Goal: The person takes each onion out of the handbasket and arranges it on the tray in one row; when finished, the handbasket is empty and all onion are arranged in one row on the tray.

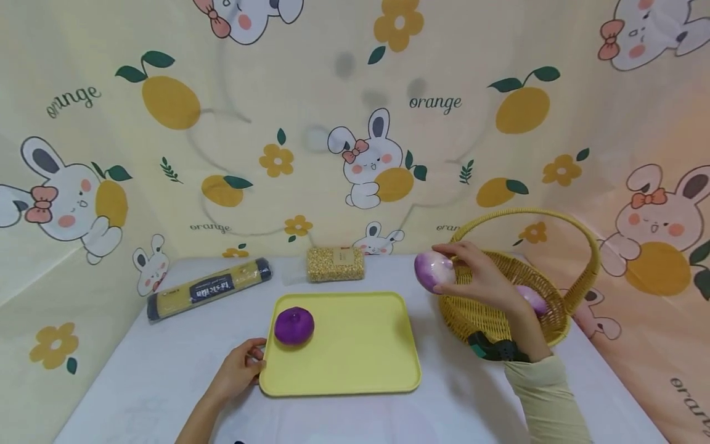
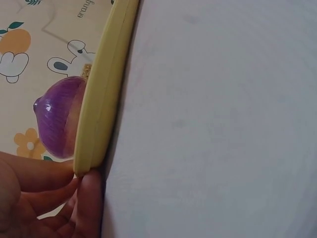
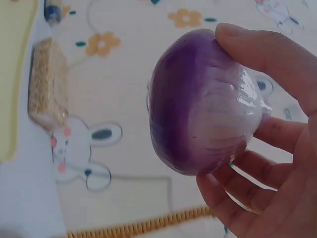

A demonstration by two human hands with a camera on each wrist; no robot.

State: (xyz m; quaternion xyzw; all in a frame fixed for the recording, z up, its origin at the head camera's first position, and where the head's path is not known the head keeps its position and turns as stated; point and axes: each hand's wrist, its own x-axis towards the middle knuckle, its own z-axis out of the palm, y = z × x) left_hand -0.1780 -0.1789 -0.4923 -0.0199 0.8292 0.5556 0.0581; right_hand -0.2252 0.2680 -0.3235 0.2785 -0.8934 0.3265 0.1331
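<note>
My right hand (image 1: 471,274) grips a purple-and-white onion (image 1: 434,270) wrapped in clear film, held in the air just left of a wicker basket (image 1: 501,308). In the right wrist view the fingers (image 3: 270,52) curl round that onion (image 3: 198,106). A yellow tray (image 1: 355,351) lies on the table with a purple onion (image 1: 294,325) near its left edge. My left hand (image 1: 238,370) holds the tray's left rim. In the left wrist view the fingers (image 2: 86,198) touch the tray edge (image 2: 101,99), with the purple onion (image 2: 58,116) behind it.
Another pale purple onion (image 1: 531,298) lies inside the basket, which has a tall hoop handle (image 1: 527,213). A long pack of spaghetti (image 1: 211,288) and a block-shaped bag of grain (image 1: 335,263) lie at the table's back. Printed fabric walls surround the table.
</note>
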